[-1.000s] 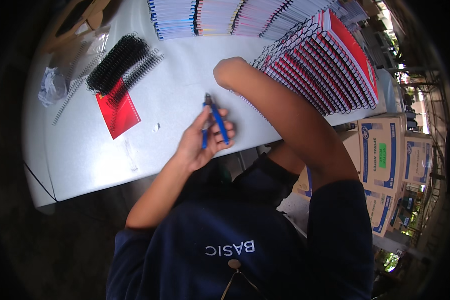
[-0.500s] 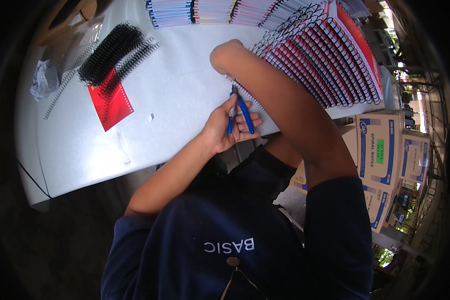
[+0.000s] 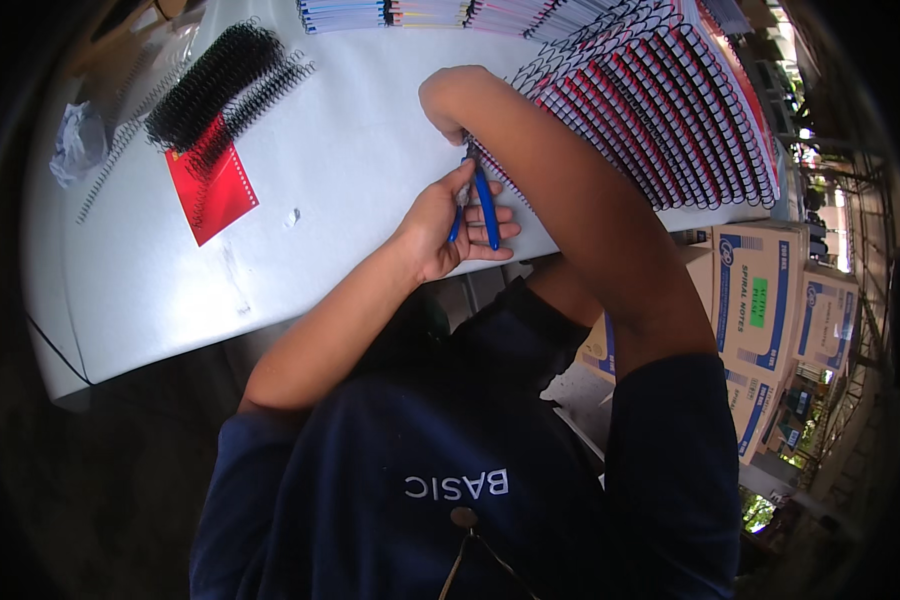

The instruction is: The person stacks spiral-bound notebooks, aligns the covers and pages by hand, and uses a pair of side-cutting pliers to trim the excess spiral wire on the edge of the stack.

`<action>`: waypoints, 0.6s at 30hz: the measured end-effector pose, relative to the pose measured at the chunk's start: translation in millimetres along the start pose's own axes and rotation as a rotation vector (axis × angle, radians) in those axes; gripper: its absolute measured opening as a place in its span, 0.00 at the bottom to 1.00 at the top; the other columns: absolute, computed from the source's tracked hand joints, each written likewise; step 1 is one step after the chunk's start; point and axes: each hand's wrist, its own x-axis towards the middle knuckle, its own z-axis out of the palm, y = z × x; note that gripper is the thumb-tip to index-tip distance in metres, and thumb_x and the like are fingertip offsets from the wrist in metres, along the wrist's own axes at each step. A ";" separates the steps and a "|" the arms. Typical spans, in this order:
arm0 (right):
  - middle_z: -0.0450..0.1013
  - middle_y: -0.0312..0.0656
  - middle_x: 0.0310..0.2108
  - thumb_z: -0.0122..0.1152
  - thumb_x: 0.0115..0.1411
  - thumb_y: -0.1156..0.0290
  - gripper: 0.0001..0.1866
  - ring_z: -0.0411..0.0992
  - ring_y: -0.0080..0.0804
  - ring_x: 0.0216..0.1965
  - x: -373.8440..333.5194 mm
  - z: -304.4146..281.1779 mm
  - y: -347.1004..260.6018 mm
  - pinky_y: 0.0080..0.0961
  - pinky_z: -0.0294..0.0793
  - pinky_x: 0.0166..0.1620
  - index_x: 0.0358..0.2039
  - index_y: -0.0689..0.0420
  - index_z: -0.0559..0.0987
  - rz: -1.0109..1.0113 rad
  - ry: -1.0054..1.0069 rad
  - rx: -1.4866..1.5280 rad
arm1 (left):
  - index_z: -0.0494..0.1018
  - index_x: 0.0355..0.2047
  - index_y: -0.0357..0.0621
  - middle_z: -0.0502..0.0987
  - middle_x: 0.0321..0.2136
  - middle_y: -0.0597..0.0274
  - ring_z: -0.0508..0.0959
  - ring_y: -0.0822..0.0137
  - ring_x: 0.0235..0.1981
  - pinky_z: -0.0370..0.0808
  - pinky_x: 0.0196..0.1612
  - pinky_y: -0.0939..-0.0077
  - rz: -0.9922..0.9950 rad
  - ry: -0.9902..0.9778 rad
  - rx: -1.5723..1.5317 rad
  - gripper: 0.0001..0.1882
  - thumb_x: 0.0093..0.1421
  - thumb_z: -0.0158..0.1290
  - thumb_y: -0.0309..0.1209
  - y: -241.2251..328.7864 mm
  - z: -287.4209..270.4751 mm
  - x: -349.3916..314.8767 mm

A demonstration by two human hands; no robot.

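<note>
My left hand holds blue-handled cutting pliers, palm up, with the fingers loosely under the handles. The handles stand apart, and the metal jaws point away from me toward my right hand. That hand bends down and its fingers curl in at the jaws; what they grip is hidden behind the hand. A row of spiral binding runs from the jaws along the underside of my right forearm, which covers most of whatever it belongs to.
A tall stack of spiral-bound notebooks stands beyond my right arm, with more notebooks along the back. Left lie black binding coils, a red cover and crumpled plastic on the white table. Cardboard boxes stand right.
The view has shifted slightly, so the table and its things sit a little higher. My hands and the pliers keep nearly the same place relative to each other; the grip looks unchanged.
</note>
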 end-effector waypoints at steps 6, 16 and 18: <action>0.78 0.46 0.32 0.70 0.41 0.73 0.14 0.76 0.40 0.33 1.9 -0.6 4.0 0.34 0.75 0.35 0.32 0.61 0.82 -0.056 -0.008 0.013 | 0.67 0.41 0.40 0.75 0.30 0.54 0.77 0.55 0.38 0.75 0.43 0.52 -0.010 0.028 0.021 0.29 0.64 0.31 0.54 -1.8 2.1 -2.3; 0.77 0.48 0.27 0.65 0.38 0.76 0.11 0.76 0.40 0.28 -1.6 -6.9 0.3 0.35 0.74 0.30 0.26 0.63 0.82 -0.085 -0.062 0.015 | 0.68 0.39 0.44 0.73 0.27 0.60 0.76 0.66 0.29 0.78 0.36 0.65 -0.003 -0.054 0.109 0.28 0.65 0.29 0.53 9.4 -16.3 5.4; 0.77 0.50 0.25 0.63 0.35 0.77 0.10 0.75 0.40 0.26 -7.6 -9.1 1.5 0.36 0.73 0.28 0.23 0.64 0.81 -0.093 -0.048 0.044 | 0.68 0.39 0.44 0.73 0.27 0.60 0.75 0.68 0.27 0.78 0.35 0.67 0.010 -0.031 0.169 0.27 0.66 0.28 0.53 10.0 -15.0 3.0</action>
